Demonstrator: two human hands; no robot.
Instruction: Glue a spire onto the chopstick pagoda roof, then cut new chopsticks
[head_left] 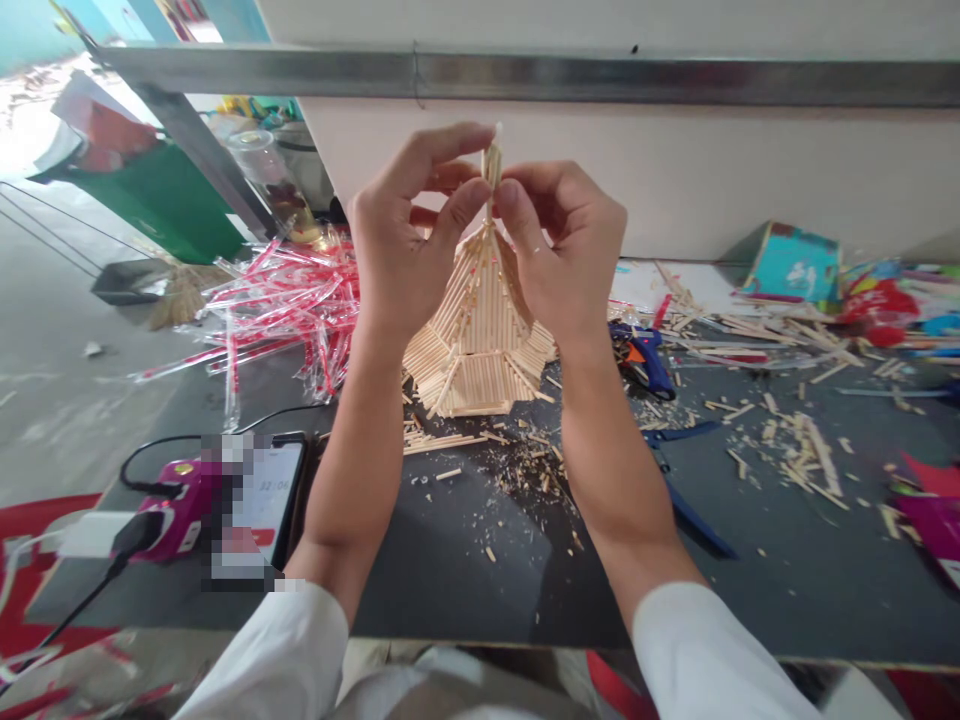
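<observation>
Single cam, worn on my head, so the view runs fwd & down btwn my own arms. My sleeves point(285, 650) come in at the bottom, L & R of ctr, nearest the lens; forearms point(358, 450) lead up to my fingers point(466, 206), upper mid. The worktop point(465, 600) is close, seen slantwise from above, near edge low in view. Beyond, cam faces a pale panel point(712, 180) w/ a metal bar point(525, 78) across; floor point(45, 370) shows far L.
</observation>
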